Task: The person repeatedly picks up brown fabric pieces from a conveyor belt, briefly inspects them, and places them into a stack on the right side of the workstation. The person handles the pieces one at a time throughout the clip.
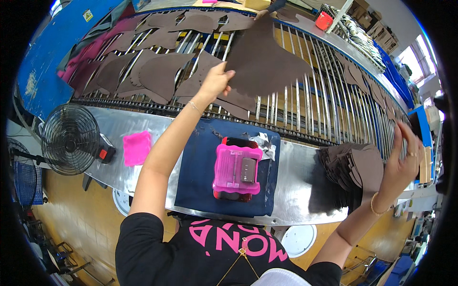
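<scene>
We pinch brown leather piece (267, 59) with left hand (215, 82), fingers closed on its near edge; piece fans up-right over roller rack (329, 95). Right hand (400, 164) open, resting against cut-piece stack (350, 171), well apart.

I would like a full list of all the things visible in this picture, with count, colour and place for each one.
large leather piece: one, dark brown, held up over the roller rack
leather pieces: many, brown, spread on the roller rack
roller rack: one, metal bars, behind the table
stack of cut pieces: one, dark brown, right end of the table
metal table: one, silver, curved
mat: one, dark blue, table middle
pink tray: one, on the mat
pink cloth: one, left of the mat
fan: one, black, far left
red cup: one, top right
left hand: grips the large leather piece's edge
right hand: open, beside the stack
</scene>
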`<state>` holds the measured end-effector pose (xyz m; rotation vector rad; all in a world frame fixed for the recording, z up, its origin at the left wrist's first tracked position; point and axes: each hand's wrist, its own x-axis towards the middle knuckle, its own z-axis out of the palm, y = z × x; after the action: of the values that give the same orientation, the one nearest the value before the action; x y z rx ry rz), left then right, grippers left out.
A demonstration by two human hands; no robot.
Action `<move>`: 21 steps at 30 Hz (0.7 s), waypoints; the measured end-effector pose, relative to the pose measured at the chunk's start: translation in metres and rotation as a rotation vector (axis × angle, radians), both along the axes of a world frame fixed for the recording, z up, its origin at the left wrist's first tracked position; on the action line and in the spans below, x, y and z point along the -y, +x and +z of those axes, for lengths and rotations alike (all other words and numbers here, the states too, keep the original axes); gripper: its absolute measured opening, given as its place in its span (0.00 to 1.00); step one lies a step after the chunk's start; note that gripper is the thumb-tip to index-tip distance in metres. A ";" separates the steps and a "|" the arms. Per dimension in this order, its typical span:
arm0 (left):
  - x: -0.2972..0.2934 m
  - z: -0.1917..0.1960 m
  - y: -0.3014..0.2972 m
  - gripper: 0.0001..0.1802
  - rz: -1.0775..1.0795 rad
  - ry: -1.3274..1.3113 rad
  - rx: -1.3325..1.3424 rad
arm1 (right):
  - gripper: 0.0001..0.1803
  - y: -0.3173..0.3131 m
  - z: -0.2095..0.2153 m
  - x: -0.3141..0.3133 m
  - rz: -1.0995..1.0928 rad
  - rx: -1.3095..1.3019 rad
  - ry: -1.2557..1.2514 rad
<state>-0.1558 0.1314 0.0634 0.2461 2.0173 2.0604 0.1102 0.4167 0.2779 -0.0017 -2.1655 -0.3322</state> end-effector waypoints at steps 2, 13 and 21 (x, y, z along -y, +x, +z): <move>0.017 -0.032 -0.025 0.11 0.121 0.089 0.050 | 0.07 0.023 -0.018 -0.025 -0.148 0.002 -0.149; 0.057 -0.165 -0.112 0.38 0.301 0.280 0.303 | 0.13 0.190 -0.124 -0.162 -0.875 0.174 -0.488; 0.098 -0.129 -0.100 0.27 0.212 -0.213 0.291 | 0.28 0.186 -0.170 -0.185 -0.938 0.290 -0.825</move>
<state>-0.2557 0.0337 -0.0652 -0.3025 2.1269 1.8421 0.2961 0.6022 0.1080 -1.5264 -2.2999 0.0835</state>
